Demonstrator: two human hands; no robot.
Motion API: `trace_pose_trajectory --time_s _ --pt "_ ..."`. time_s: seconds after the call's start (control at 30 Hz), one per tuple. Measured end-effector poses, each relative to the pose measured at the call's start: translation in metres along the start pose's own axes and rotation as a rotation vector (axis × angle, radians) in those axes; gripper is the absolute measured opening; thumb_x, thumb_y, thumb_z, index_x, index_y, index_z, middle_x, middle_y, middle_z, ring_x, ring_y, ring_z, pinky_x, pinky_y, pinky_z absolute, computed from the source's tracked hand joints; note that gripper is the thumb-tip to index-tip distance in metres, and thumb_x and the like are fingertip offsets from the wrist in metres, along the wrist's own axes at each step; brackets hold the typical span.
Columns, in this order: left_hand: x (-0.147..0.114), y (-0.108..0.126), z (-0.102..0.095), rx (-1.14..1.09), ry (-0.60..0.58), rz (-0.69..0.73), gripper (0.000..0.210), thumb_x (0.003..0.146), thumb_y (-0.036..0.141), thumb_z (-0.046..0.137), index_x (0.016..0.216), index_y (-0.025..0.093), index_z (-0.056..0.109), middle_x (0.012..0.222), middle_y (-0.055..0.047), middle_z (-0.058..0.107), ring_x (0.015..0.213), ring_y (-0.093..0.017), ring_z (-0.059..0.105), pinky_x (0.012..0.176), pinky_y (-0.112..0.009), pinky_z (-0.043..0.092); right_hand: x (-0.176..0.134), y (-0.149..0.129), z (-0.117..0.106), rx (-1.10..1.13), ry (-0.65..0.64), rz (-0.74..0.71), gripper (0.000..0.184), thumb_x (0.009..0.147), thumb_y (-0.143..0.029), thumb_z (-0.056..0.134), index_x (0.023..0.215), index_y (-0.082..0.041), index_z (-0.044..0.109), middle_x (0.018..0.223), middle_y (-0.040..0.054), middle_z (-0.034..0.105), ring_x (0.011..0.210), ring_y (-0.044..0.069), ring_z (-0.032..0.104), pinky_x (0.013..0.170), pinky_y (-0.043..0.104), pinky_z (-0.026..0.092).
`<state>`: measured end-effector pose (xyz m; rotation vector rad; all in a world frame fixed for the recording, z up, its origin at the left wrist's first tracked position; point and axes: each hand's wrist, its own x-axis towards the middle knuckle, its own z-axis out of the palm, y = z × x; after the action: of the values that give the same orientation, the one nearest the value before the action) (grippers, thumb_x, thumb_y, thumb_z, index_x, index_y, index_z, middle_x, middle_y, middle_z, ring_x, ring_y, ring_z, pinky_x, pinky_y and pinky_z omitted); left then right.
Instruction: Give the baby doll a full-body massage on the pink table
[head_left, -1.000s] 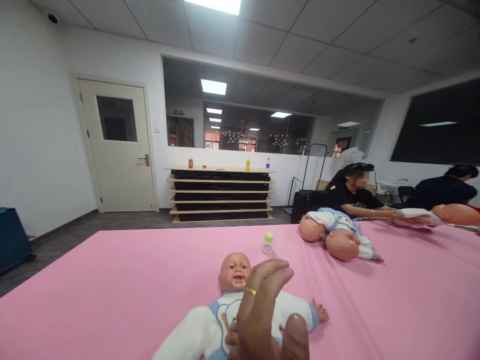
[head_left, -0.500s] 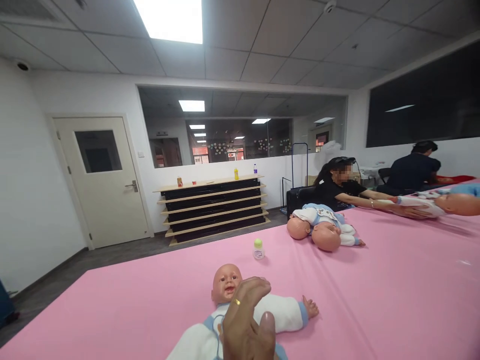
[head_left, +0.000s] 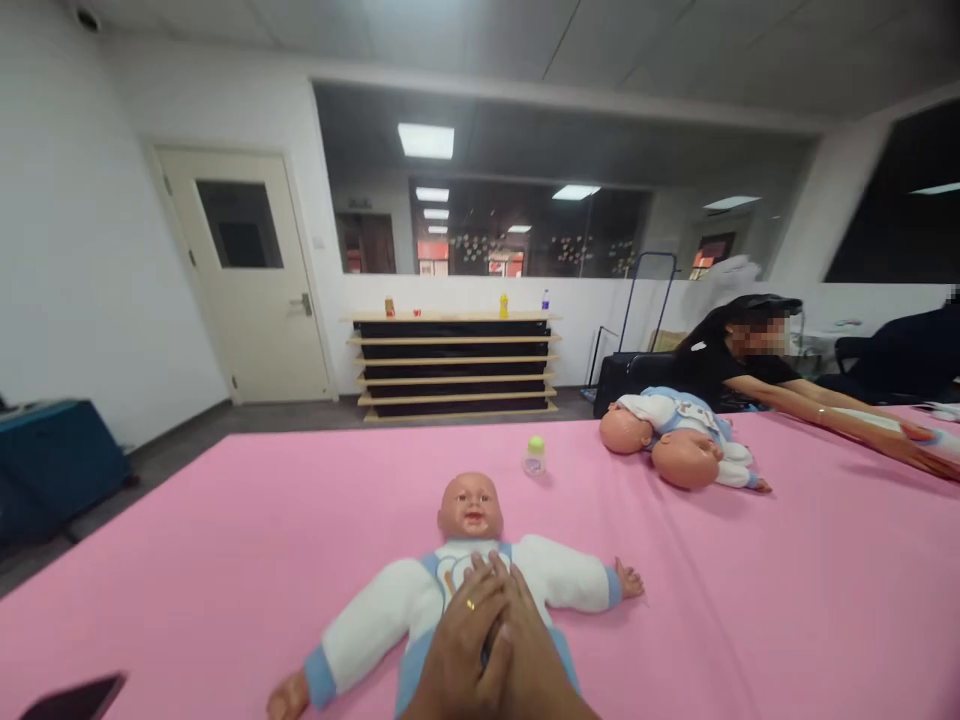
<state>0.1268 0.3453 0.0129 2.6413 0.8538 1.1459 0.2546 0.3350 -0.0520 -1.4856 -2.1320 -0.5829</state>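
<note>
A baby doll (head_left: 379, 612) in a white and light-blue suit lies face up, arms spread, on the pink tabletop. On its chest rests my left hand (head_left: 459, 645), a gold ring on one finger, with the fingers stretched out flat. My right hand (head_left: 536, 650) lies against it, fingers also extended and pointing toward the doll's head. The two hands touch along their inner edges and partly overlap at the thumbs. They cover the doll's lower chest; its legs are out of view. Beyond the head stands a small clear bottle (head_left: 535, 458) with a green cap.
Two more dolls (head_left: 686, 458) lie piled at the back right of the pink table (head_left: 187, 560). Past them a co-worker (head_left: 739, 360) stretches both arms over the table toward another doll. A dark flat object (head_left: 71, 700) lies at the front left. Stacked shelving (head_left: 454, 365) stands by the wall.
My left hand has come down from above the doll onto its chest, and my right hand has come into view beside it. My view has tilted down and turned left.
</note>
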Motion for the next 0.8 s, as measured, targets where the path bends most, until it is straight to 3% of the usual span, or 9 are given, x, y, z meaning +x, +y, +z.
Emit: trace_pose_trajectory --time_s 0.13,0.23,0.37,0.53,0.63,0.8 --pt "-0.015 0.000 0.007 -0.045 -0.028 -0.157 0.043 0.087 0.025 0.045 0.127 0.018 0.058 0.136 -0.007 0.053 0.138 -0.024 0.041 0.113 -0.054 0.040 0.001 -0.004 -0.032 0.163 -0.259 0.007 0.073 0.088 -0.033 0.044 0.155 -0.023 0.016 0.155 0.0042 0.018 0.147 0.027 0.015 0.120 0.053 0.028" --pt "-0.018 -0.006 0.010 -0.086 0.028 -0.237 0.043 0.088 0.024 0.045 0.128 0.014 0.057 0.138 -0.010 0.051 0.136 -0.022 0.041 0.120 -0.053 0.028 0.011 -0.002 -0.043 0.301 -0.307 0.005 0.068 0.089 -0.032 0.044 0.152 -0.014 0.029 0.154 0.0098 0.022 0.148 0.026 0.010 0.123 0.054 0.014" --pt "-0.024 -0.015 0.013 -0.115 0.064 -0.316 0.041 0.091 0.021 0.041 0.128 0.013 0.056 0.137 -0.010 0.051 0.134 -0.018 0.043 0.119 -0.045 0.032 0.012 -0.001 -0.044 0.402 -0.256 -0.005 0.054 0.093 -0.022 0.032 0.145 -0.010 0.041 0.149 0.0112 0.033 0.147 0.019 0.018 0.124 0.050 0.016" --pt "-0.029 -0.017 0.014 -0.100 0.104 -0.353 0.043 0.094 0.023 0.038 0.134 0.013 0.050 0.139 -0.010 0.049 0.134 -0.018 0.042 0.119 -0.044 0.032 0.008 -0.002 -0.048 0.484 -0.152 -0.078 0.046 0.093 -0.020 0.034 0.133 -0.010 0.053 0.142 0.0108 0.043 0.141 0.017 0.032 0.121 0.045 0.029" --pt "-0.030 -0.017 0.013 -0.069 0.100 -0.302 0.047 0.093 0.025 0.037 0.138 0.012 0.044 0.142 -0.011 0.045 0.139 -0.020 0.037 0.120 -0.046 0.030 0.009 -0.003 -0.048 0.489 -0.127 -0.084 0.047 0.091 -0.020 0.034 0.133 -0.010 0.054 0.139 0.0115 0.046 0.140 0.017 0.033 0.120 0.043 0.031" --pt "-0.029 -0.015 0.009 -0.038 0.015 -0.158 0.048 0.090 0.028 0.041 0.135 0.012 0.050 0.145 -0.012 0.043 0.142 -0.024 0.032 0.120 -0.051 0.027 0.013 -0.003 -0.047 0.473 -0.231 -0.050 0.058 0.087 -0.028 0.037 0.140 -0.009 0.047 0.143 0.0134 0.041 0.142 0.019 0.029 0.123 0.045 0.023"
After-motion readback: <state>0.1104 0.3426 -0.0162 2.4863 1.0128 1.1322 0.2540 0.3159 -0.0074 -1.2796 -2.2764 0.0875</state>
